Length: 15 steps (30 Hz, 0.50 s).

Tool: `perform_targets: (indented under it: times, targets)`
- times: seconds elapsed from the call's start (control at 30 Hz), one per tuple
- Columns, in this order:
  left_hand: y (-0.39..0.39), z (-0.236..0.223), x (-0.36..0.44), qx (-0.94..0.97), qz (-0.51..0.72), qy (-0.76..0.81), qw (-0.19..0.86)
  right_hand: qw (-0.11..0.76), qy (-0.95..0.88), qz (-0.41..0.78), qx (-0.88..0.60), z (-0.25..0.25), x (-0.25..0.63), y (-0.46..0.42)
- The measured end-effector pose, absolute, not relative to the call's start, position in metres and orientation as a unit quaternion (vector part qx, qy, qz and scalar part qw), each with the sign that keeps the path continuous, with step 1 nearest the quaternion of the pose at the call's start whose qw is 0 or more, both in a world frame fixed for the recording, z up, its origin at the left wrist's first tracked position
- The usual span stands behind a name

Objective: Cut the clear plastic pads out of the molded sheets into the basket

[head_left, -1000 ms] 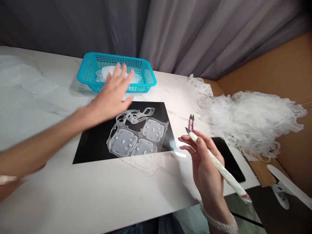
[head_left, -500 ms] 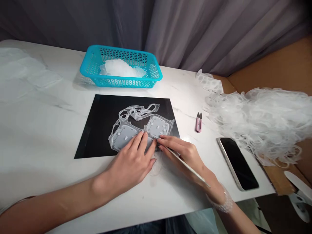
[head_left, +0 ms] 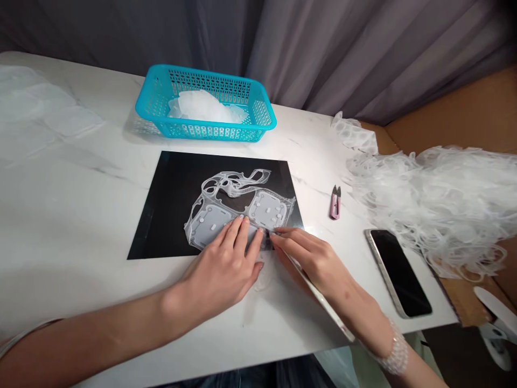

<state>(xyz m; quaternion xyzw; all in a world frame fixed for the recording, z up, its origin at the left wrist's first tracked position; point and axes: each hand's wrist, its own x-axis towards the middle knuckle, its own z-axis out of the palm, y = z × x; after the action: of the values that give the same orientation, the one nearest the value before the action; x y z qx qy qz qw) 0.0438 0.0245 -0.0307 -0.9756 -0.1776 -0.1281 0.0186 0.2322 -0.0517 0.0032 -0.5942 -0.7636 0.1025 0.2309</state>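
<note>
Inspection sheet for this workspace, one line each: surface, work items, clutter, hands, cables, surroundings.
Surface: pale marbled tabletop, black mat on it.
Work items: translucent molded sheet partly on mat; blue basket holding white pieces.
Clutter: pink snips, phone, stringy white heap at right, whitish sheets at left.
Hands: left hand presses sheet; right hand holds slim white tool, tip hidden.
Cables: nothing seen on tabletop.
Surroundings: grey curtain, cardboard.
</note>
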Motion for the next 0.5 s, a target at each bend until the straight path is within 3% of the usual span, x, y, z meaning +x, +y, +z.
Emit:
perform_targets:
  times: [0.37, 0.5]
  targets:
    - [0.024, -0.034, 0.047, -0.970, -0.149, -0.176, 0.081, 0.109, -0.834, -0.011, -0.541, -0.010, 0.232, -0.035]
    - [0.023, -0.042, 0.047, -0.963, -0.176, -0.189, 0.083, 0.111, -0.844, 0.039, -0.524, -0.011, 0.232, -0.030]
